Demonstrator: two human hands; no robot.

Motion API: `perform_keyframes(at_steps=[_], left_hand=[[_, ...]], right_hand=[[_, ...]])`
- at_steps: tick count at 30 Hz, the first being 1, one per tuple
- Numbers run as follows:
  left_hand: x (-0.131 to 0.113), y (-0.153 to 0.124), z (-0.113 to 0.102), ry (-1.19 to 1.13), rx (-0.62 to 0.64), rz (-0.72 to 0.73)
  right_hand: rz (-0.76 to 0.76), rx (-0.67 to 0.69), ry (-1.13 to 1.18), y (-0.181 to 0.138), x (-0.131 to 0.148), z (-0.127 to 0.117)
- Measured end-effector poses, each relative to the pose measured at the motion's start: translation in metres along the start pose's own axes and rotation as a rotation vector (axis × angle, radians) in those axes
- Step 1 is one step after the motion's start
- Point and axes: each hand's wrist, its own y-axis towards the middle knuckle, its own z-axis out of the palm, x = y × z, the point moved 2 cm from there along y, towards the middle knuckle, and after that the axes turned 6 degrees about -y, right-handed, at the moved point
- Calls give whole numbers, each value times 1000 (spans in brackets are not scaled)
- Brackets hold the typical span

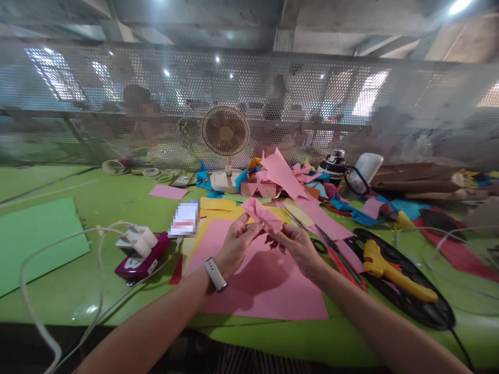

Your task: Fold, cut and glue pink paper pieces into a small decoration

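Head view: folded pink paper at frame centre, pinched between fingers and thumbs of left hand and right hand, both nearly closed. Pink sheet below on green tabletop; glue gun lower right, fan upper centre.

You face a grey perforated-metal partition behind a lime-green tabletop, under a grey beamed ceiling with bright white lights.
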Motion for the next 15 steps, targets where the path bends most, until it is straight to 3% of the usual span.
perform_keyframes(at_steps=[15], left_hand=[[-9,2,-1,-68,69,-75]], right_hand=[[-100,43,-50,-2,5,-7]])
